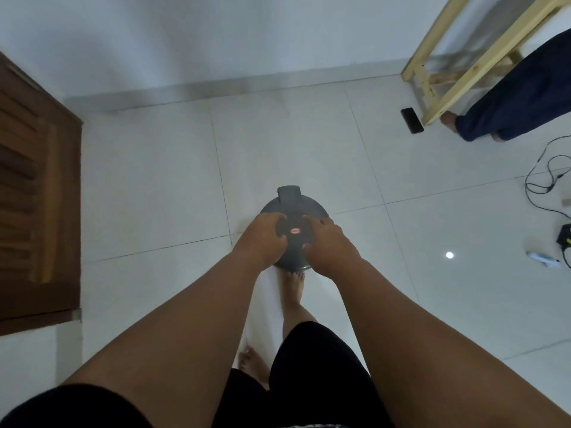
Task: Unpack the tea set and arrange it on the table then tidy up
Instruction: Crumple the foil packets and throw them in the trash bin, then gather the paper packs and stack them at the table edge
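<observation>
A round dark grey vessel (pixel 293 208), seen from above, hangs over the white tiled floor in front of me. It has a black lid handle with a small red label (pixel 295 231) and a black spout or handle piece at its far edge (pixel 289 194). My left hand (pixel 262 239) grips the left side of the lid's knob. My right hand (pixel 329 244) grips its right side. Both arms stretch forward and hide the near part of the vessel.
A brown louvred wooden door (pixel 34 193) stands at the left. A pale wooden table frame (pixel 460 60) is at the far right, with another person's legs (pixel 525 97) beside it. A black phone (pixel 412 120), cables (pixel 543 177) and small devices lie on the floor at the right.
</observation>
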